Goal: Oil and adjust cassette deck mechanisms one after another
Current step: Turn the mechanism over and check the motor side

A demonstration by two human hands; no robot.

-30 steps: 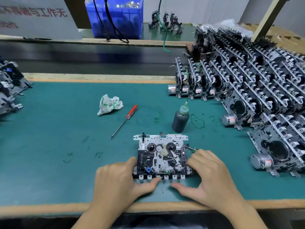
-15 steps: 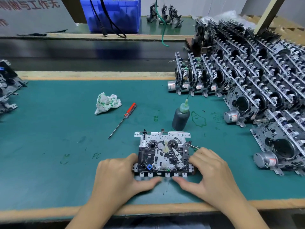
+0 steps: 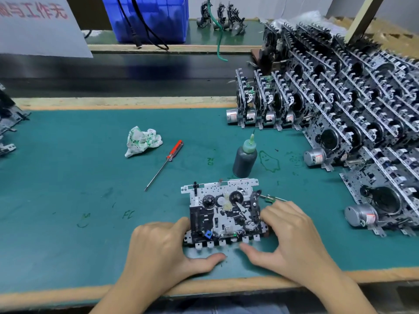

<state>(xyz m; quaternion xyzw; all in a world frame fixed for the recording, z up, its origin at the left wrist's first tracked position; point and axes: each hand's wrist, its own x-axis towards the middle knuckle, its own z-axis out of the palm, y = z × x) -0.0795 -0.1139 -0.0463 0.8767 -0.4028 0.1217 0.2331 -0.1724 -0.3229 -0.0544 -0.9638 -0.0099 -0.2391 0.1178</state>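
A cassette deck mechanism [image 3: 224, 214] lies flat on the green mat near the front edge, its reels and gears facing up. My left hand [image 3: 158, 248] grips its left side with curled fingers, thumb lying in front of the row of tabs. My right hand [image 3: 292, 234] grips the right side the same way. A small green-handled tool [image 3: 269, 198] sticks out just beyond my right fingers; whether they hold it is hidden. A dark oil bottle [image 3: 244, 159] with a green needle cap stands upright just behind the mechanism.
A red-handled screwdriver [image 3: 167, 162] and a crumpled rag [image 3: 142, 140] lie on the mat to the left. Several rows of stacked mechanisms [image 3: 340, 105] fill the right side. More mechanisms [image 3: 9, 123] sit at the far left. A dark conveyor belt [image 3: 113, 73] and a blue crate [image 3: 154, 19] lie behind.
Both hands stay on the sides of the mechanism, which has not moved on the mat. Only the view has shifted slightly.
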